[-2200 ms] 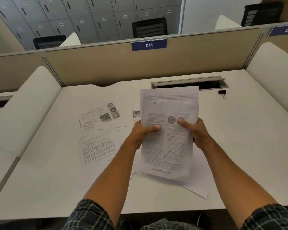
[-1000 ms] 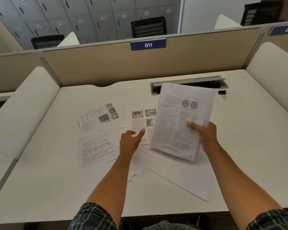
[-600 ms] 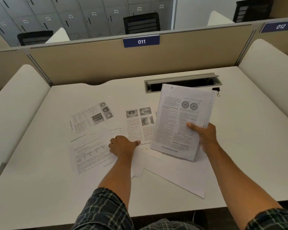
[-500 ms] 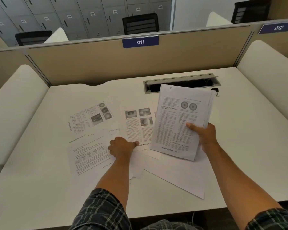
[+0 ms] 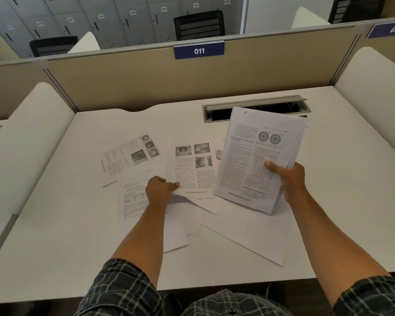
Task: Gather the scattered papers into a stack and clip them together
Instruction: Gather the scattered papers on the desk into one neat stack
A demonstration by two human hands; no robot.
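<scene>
Fingers (image 5: 169, 184) pinch sheet (image 5: 192, 167); R holds stack (image 5: 249, 167).

A stack of papers (image 5: 255, 160) is held tilted above the surface (image 5: 55, 224) by the right hand (image 5: 287, 179); a printed sheet (image 5: 193, 172) is pinched by the left hand (image 5: 159, 190).

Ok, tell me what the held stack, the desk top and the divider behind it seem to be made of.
Held stack: thin white office paper, matte, printed in grey; it bends in the right hand.
Desk top: smooth white surface with a faint sheen, probably laminate over board.
Divider: flat matte beige face, likely fabric or laminate; a grey, metal-looking strip caps it.
</scene>
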